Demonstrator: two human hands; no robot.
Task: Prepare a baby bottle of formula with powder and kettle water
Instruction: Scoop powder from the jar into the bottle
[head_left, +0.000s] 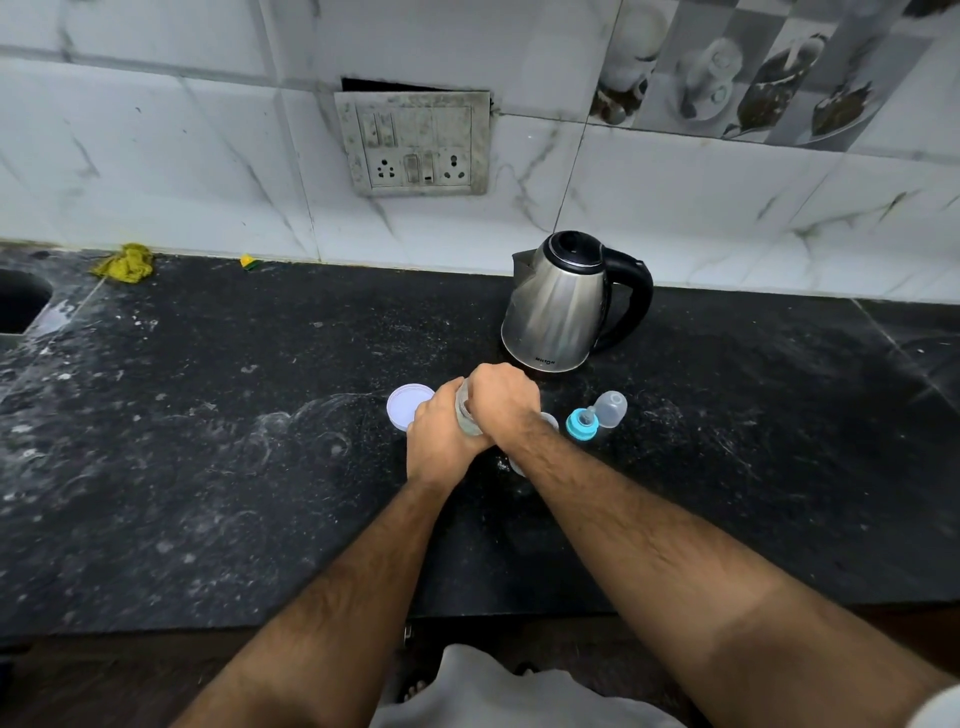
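Note:
A clear baby bottle (464, 413) stands on the black counter (208, 467) in front of me. My left hand (441, 441) grips its side. My right hand (506, 402) curls over its top and hides the mouth. To the right lie the blue teat ring (582, 423) and a clear cap (610, 409), touching each other. A steel kettle (558, 304) with a black handle stands behind the bottle. A white lid (408, 405) lies left of my left hand. A clear container (519, 462) shows partly under my right forearm.
A sink hole (21, 306) opens at the far left of the counter. A yellow cloth (124, 263) and a small yellow-green sponge (251, 261) lie by the tiled wall. A socket panel (415, 143) is on the wall above.

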